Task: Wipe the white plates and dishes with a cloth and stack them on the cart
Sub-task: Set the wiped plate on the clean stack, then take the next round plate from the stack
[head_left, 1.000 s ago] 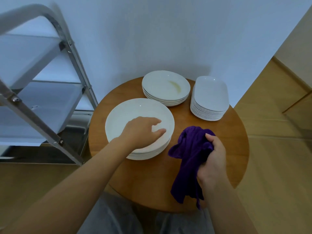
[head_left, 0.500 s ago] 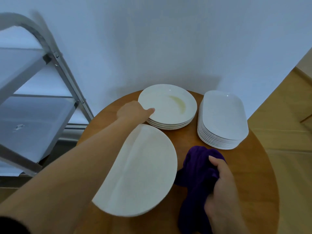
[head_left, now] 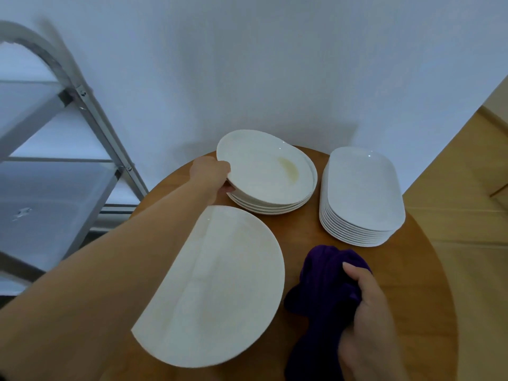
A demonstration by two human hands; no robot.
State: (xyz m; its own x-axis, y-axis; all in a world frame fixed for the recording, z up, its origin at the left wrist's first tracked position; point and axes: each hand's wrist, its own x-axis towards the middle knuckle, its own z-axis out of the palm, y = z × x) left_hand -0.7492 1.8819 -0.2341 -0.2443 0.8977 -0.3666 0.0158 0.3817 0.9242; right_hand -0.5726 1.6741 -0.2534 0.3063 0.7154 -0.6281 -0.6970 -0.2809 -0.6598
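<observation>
A second ago the left hand (head_left: pixel 213 171) lay on the big round plates at the lower centre of the frame; half a second ago it had reached the far stack. Now its fingers are curled round the left rim of the stained top plate (head_left: pixel 265 170), which sits tilted, its left edge lifted off the stack of round plates (head_left: pixel 270 206) beneath. I judge that this yellow-smeared plate has been picked as the next one to wipe, and the wiping itself has not begun.

The right hand (head_left: pixel 365 323), lower right of the frame, has kept its grip on the bunched purple cloth (head_left: pixel 324 276), fingers wrapped round it, the cloth's lower folds hanging toward the bottom edge.

The round wooden surface (head_left: pixel 299 235) also carries a tall stack of oblong dishes (head_left: pixel 362 188) at the right, just beside the round stack. The near stack of large plates (head_left: pixel 220 292) lies under the left forearm, so bringing the lifted plate back means passing over it. The metal cart (head_left: pixel 66 171) stands at the left of the frame, beside the surface; its shelves show no crockery in the visible part.
</observation>
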